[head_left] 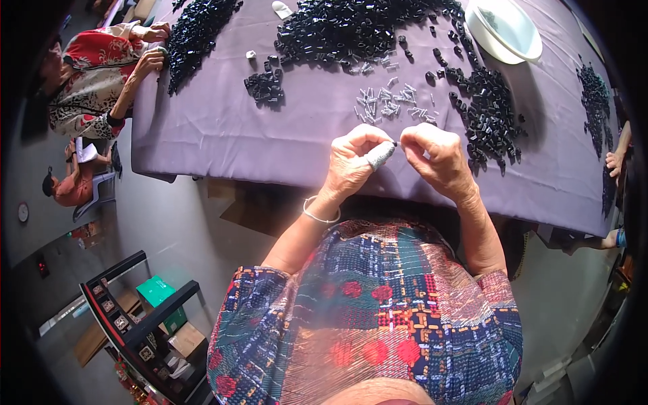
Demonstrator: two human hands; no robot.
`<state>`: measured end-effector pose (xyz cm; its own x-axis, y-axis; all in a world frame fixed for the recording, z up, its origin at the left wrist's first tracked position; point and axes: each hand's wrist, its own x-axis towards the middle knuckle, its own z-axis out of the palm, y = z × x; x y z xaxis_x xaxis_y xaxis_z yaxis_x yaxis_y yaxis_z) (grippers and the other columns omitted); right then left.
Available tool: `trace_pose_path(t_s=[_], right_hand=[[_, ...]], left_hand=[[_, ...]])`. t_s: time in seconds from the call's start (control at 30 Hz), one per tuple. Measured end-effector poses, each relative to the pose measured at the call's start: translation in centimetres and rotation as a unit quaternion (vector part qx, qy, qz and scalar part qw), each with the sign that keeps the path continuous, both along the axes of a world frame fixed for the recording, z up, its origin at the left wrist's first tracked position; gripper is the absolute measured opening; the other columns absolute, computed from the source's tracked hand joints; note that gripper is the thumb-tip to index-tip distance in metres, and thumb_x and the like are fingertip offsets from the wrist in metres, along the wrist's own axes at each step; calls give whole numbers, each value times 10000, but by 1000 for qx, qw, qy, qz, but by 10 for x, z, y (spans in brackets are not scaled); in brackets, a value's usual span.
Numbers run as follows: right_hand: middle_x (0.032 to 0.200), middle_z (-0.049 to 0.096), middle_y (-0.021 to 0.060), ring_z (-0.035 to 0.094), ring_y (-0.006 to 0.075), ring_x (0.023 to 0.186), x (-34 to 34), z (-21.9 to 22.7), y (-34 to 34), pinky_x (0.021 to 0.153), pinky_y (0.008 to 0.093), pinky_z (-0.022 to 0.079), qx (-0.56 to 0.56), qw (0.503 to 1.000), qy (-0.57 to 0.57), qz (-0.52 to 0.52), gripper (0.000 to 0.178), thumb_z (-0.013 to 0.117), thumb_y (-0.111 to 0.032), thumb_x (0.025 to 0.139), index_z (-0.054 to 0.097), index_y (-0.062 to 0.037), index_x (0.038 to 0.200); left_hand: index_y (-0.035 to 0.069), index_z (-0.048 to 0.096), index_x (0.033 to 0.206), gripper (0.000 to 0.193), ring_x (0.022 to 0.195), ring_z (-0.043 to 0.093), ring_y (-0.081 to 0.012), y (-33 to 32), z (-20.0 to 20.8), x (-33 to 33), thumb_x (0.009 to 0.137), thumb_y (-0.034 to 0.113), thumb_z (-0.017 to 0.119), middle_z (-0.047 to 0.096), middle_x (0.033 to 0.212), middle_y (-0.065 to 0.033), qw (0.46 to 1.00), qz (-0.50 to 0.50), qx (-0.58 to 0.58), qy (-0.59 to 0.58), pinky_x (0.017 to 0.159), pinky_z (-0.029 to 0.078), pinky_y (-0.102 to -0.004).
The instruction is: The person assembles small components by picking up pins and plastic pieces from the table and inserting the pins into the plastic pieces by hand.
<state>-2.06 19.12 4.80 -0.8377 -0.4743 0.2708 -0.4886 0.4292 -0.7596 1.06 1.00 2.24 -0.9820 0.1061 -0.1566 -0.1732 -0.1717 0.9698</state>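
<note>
- In the head view, at the middle of the frame, we bring both hands together just over the near edge of the bench (pixel 223 128), which is covered in a purple cloth.
- Our left hand (pixel 351 162) is closed in a pinch; its thumb wears a grey finger cot (pixel 380 155), pressed toward the right hand.
- Our right hand (pixel 435 158) is also closed, fingertips curled in to meet the left. Something tiny sits between the two pinches, too small for us to tell what it is.
- Just above our hands lies a scatter of small silver pieces (pixel 391 104); beyond and to the right run heaps of small black parts (pixel 486 115), with the biggest heap (pixel 351 30) at the top centre.
- A white bowl (pixel 505 30) stands at the upper right.
- At the upper left another person's hand (pixel 150 62) works at a separate black pile (pixel 192 37).
- We judge that the work goes best with both pinches kept tight and close to the fingertips, wrists steady above the cloth, so a dropped piece lands on the bench and not on the floor.
</note>
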Motion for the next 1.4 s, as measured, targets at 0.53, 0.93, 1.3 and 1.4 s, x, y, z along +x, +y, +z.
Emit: trace_pose_path(t_s=[0.53, 0.93, 1.3, 1.4], right_hand=[[711, 533, 153, 576, 334, 690, 4, -7, -2, 634, 409, 471, 118, 992, 29, 40, 55, 558, -40, 793, 509, -19, 809], [817, 617, 30, 592, 83, 746, 4, -11, -4, 652, 236, 486, -72, 972, -225, -11, 152, 628, -33, 846, 596, 11, 987], [871, 605, 51, 595, 96, 807, 9, -17, -8, 729, 231, 497, -109, 981, -156, -31, 142, 602, 23, 842, 596, 29, 984], [864, 601, 49, 591, 97, 806, 10, -18, -12, 730, 223, 492, -102, 984, -139, -42, 122, 605, 27, 841, 606, 29, 962]], left_hand=[[0, 606, 885, 92, 755, 562, -118, 0, -8, 0, 801, -1, 645, 567, 859, -51, 974, -37, -174, 141, 685, 464, -242], [36, 593, 932, 73, 735, 495, -33, -9, -11, -1, 884, 90, 597, 573, 825, 24, 998, -50, -39, 1, 672, 426, -198], [43, 603, 953, 123, 717, 522, -37, -9, -13, -4, 880, 137, 631, 594, 846, 25, 999, -40, 18, -15, 647, 454, -200], [43, 605, 955, 126, 709, 521, -36, -10, -12, -3, 879, 139, 633, 597, 841, 25, 999, -37, 11, -16, 643, 454, -199]])
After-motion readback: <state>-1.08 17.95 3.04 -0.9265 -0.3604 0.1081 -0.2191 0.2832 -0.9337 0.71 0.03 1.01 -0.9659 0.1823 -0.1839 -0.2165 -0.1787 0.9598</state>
